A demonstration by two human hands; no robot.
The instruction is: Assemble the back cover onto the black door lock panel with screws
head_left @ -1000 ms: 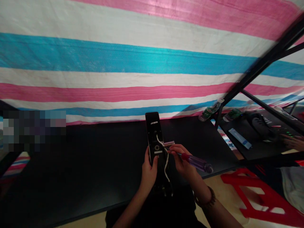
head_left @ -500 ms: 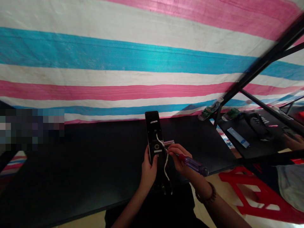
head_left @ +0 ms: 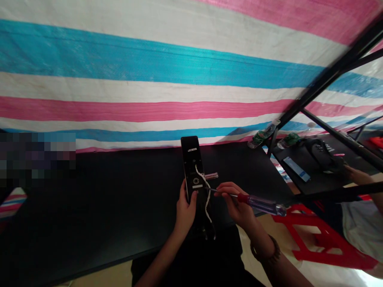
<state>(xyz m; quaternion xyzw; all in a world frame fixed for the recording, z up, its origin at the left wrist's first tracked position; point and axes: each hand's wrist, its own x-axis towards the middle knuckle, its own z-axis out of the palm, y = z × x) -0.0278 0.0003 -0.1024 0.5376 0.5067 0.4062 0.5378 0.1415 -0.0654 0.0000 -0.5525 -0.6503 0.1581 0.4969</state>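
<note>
A long black door lock panel (head_left: 191, 159), with pale labels, a round hub and a white cable (head_left: 207, 201) running down it, stands tilted at the table's front edge. My left hand (head_left: 186, 207) is closed around its left side, thumb on the face. In my right hand (head_left: 237, 201) is a screwdriver (head_left: 263, 204) with a clear purple handle and red collar; fingers guide its shaft. The thin shaft points left across the cable, its tip over the panel near the lower label. Whether the tip touches is too small to tell. A small pinkish object (head_left: 211, 175) lies just right of the panel.
The black table (head_left: 119, 199) backs onto a striped sheet (head_left: 134, 99). A plastic bottle (head_left: 263, 133) leans at the back right beside a black metal frame (head_left: 317, 93). Beyond are another table, a red stool (head_left: 302, 227) and a person's hand (head_left: 359, 175).
My right hand has moved right, away from the panel, drawing the screwdriver with it, so more of its shaft shows. My left hand keeps its hold; the view has shifted slightly.
</note>
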